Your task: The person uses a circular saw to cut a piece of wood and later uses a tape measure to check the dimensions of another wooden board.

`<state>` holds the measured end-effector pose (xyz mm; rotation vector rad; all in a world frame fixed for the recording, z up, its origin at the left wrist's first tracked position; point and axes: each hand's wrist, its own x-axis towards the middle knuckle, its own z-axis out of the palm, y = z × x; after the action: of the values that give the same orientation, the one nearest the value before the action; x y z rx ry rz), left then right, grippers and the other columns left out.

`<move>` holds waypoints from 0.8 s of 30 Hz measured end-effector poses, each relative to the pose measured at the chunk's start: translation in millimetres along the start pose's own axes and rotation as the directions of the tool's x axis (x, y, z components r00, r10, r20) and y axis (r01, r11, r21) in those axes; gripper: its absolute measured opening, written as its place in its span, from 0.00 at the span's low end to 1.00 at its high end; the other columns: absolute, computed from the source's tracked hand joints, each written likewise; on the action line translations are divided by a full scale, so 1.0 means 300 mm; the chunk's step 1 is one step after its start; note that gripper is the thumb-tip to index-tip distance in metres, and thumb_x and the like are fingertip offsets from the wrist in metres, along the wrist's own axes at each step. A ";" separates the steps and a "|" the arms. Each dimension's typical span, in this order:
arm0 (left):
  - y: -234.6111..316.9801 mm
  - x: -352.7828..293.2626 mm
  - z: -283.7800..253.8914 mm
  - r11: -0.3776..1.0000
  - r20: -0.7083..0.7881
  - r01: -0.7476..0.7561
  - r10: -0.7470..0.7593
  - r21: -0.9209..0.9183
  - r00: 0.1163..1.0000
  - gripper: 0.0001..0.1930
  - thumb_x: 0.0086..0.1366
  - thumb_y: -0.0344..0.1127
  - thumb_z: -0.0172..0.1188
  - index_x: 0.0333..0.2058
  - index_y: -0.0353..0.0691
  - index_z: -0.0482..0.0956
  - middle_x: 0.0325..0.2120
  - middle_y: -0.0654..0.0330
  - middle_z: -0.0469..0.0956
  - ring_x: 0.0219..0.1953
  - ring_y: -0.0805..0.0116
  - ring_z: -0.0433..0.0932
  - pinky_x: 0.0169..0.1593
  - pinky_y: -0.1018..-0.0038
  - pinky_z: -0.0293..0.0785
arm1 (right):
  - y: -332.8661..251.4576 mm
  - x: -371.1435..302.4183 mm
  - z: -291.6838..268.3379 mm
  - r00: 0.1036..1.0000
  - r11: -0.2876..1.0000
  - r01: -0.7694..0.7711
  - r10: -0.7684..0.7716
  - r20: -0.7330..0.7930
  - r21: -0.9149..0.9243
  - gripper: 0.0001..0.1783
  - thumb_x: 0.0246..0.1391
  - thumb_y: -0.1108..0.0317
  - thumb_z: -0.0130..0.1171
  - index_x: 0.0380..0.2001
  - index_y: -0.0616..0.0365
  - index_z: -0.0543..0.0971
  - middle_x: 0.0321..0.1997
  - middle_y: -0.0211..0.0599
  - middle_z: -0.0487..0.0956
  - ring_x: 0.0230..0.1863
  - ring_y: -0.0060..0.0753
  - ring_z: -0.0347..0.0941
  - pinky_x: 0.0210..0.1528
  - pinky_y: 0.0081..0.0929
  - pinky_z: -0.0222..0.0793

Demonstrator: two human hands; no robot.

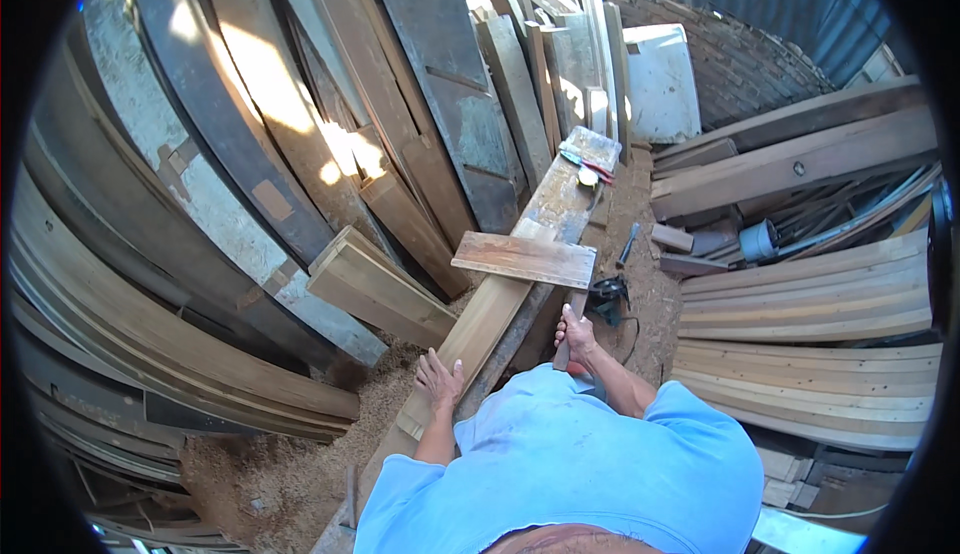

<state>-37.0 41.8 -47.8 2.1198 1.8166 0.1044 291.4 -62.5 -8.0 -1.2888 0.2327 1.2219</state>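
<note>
A long light-coloured plank (483, 331) lies lengthwise on a narrow workbench (565, 204). My left hand (438, 382) rests on its near part with the fingers spread. Across the plank, further up, lies a short reddish-brown board (525, 258). My right hand (575, 334) is closed around a narrow wooden strip (577, 304), just to the right of the bench. The strip's upper end reaches the underside of the short board's right end; whether the two are joined I cannot tell.
Small tools (588, 169) lie on the bench's far end. Right of it, a dark power tool (607, 294) with a cord and a blue-handled tool (628, 245) lie on sawdust. Tall boards (430, 84) lean at the left; stacked planks (805, 289) stand right. A short timber piece (380, 289) leans nearby.
</note>
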 end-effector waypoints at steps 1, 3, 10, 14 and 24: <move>0.000 -0.025 0.000 0.999 0.003 -0.042 0.042 0.026 0.999 0.42 0.67 0.57 0.58 0.73 0.45 0.56 0.71 0.36 0.54 0.71 0.35 0.54 0.69 0.36 0.50 | 0.019 0.003 -0.019 0.999 0.995 0.037 -0.038 -0.010 -0.089 0.17 0.68 0.49 0.60 0.33 0.47 0.71 0.21 0.24 0.71 0.19 0.25 0.70 0.22 0.32 0.73; 0.044 -0.021 -0.004 0.995 0.050 -0.101 0.100 0.025 0.994 0.43 0.67 0.57 0.58 0.75 0.47 0.53 0.72 0.33 0.51 0.73 0.33 0.51 0.70 0.35 0.47 | 0.108 0.042 -0.098 0.995 0.973 0.097 -0.095 0.019 -0.209 0.19 0.66 0.47 0.61 0.33 0.52 0.76 0.25 0.30 0.78 0.22 0.31 0.75 0.27 0.34 0.76; 0.155 0.041 0.068 0.962 0.207 -0.275 0.269 -0.002 0.941 0.42 0.69 0.58 0.55 0.75 0.47 0.55 0.75 0.32 0.42 0.76 0.31 0.41 0.74 0.37 0.39 | 0.260 0.004 -0.086 0.930 0.896 -0.270 0.338 0.147 -0.351 0.23 0.67 0.52 0.61 0.46 0.67 0.79 0.39 0.42 0.86 0.34 0.42 0.82 0.39 0.50 0.80; 0.249 0.102 0.056 0.949 0.309 -0.316 0.307 -0.024 0.900 0.45 0.67 0.62 0.56 0.75 0.47 0.53 0.75 0.32 0.38 0.77 0.32 0.35 0.74 0.37 0.33 | 0.344 0.023 0.000 0.941 0.862 -0.252 0.324 0.095 -0.441 0.28 0.67 0.51 0.61 0.55 0.66 0.75 0.50 0.47 0.82 0.43 0.45 0.81 0.47 0.52 0.80; 0.471 0.175 0.033 0.889 0.461 -0.456 0.389 0.040 0.798 0.60 0.52 0.69 0.69 0.77 0.55 0.46 0.75 0.32 0.32 0.77 0.28 0.27 0.71 0.29 0.26 | 0.138 0.226 0.072 0.995 0.866 -0.101 0.080 -0.063 -0.491 0.20 0.68 0.57 0.57 0.54 0.59 0.77 0.44 0.39 0.82 0.40 0.37 0.82 0.40 0.41 0.83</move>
<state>108.5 73.6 -22.6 2.3780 1.0974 -0.3917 276.8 -15.9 -74.2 -1.7635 0.0032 1.3899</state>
